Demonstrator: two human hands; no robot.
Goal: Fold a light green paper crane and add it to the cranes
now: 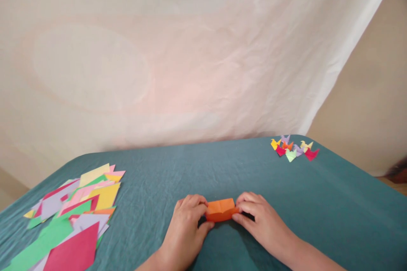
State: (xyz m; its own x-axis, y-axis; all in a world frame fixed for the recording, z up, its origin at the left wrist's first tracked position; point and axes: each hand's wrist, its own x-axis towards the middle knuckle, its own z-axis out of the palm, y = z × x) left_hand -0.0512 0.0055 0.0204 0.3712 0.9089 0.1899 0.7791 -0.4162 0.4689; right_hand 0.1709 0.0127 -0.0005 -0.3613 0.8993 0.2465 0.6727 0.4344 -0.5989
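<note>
Between my two hands, near the front of the table, is an orange sheet of paper (221, 209) with a crease down its middle and its near edge folded up. My left hand (187, 226) pinches the paper's left end between thumb and fingers. At the opposite end, my right hand (259, 216) grips the right edge, its thumb below and fingers above. The ends of the paper are partly hidden under the fingertips.
Loose coloured paper sheets (110, 196) lie in an overlapping pile on the left. Several small folded paper birds (290, 154) stand at the back right. A dark green cloth (178, 169) covers the table, and a pale sheet (190, 72) hangs behind it.
</note>
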